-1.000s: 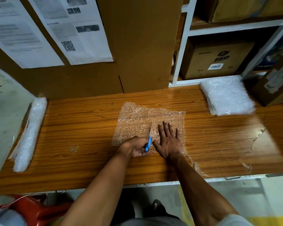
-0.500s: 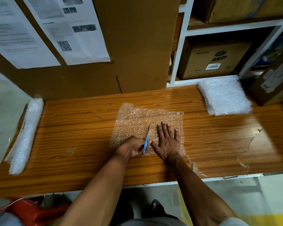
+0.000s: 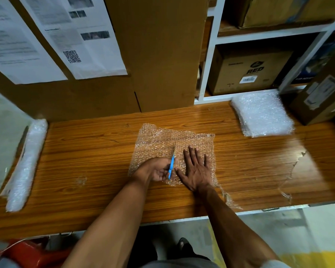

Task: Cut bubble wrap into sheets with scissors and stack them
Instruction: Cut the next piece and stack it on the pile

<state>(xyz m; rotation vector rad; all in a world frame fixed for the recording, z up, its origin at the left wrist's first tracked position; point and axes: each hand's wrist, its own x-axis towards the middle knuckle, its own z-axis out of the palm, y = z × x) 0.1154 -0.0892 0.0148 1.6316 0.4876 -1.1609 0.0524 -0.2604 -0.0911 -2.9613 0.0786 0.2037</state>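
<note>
A clear bubble wrap sheet (image 3: 159, 140) lies flat in the middle of the wooden table (image 3: 85, 161). My left hand (image 3: 156, 170) grips blue-handled scissors (image 3: 171, 163), their blades pointing away from me into the sheet's middle. My right hand (image 3: 196, 167) presses flat on the sheet's right half, fingers spread. A stack of cut bubble wrap sheets (image 3: 262, 114) sits at the table's back right. A roll of bubble wrap (image 3: 25, 165) lies along the table's left edge.
Large cardboard panels with pinned papers (image 3: 89, 39) stand behind the table. White shelving (image 3: 209, 55) holds a cardboard box (image 3: 248, 70) at the back right. Another box (image 3: 323, 97) stands at the far right. The tabletop laminate is chipped (image 3: 298, 161) on the right. A red object (image 3: 33, 256) sits below left.
The scissors have advanced further away from me through the sheet. My right hand stays pressed on the sheet's right half.
</note>
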